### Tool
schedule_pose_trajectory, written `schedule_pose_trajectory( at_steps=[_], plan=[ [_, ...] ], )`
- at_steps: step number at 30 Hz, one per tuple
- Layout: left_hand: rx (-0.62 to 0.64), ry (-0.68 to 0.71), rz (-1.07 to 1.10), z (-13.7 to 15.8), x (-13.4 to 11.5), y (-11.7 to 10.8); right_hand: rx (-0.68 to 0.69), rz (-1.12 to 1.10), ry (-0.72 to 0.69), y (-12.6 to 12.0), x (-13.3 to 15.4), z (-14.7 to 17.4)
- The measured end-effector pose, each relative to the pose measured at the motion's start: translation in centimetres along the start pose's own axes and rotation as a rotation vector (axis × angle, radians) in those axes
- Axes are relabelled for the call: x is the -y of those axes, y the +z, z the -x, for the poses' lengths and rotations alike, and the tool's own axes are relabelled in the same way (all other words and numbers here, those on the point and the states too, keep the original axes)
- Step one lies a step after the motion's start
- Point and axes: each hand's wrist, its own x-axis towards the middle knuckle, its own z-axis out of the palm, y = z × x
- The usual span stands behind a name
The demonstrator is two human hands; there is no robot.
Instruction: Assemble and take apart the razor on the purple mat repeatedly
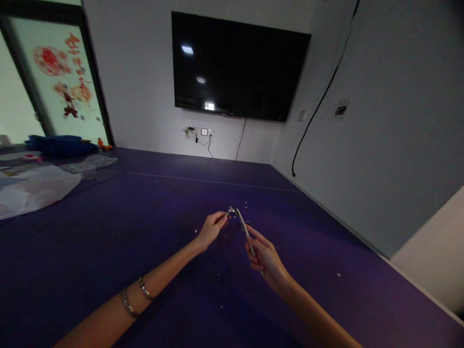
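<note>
White sheet (pixel 47 189) lies at far left on purple surface (pixel 108 217), blue cloth (pixel 61 145) behind it. Next, two bracelets (pixel 129 303) on left forearm. Left hand (pixel 212 229) pinches small grey piece (pixel 228 212) by fingertips, near middle of view. Just beside, tip of slim pale stick (pixel 242 221); if touching, cannot tell. Right hand (pixel 266 256) grasps this stick, fingers curled around. Farther right, black cable (pixel 322 99) hangs along grey wall (pixel 384 145).

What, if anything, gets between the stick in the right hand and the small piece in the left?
Nothing visible: the stick in the right hand has its far end close beside the small piece in the left hand. Whether they touch, I cannot tell.
</note>
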Motion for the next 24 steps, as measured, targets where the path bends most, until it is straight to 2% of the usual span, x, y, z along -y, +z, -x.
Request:
schedule_pose_trajectory(
  at_steps=[24],
  plan=[
    [-0.043,0.014,0.020,-0.1,-0.1,0.1,0.005,-0.030,0.012,0.6,1.0,0.3]
  ],
)
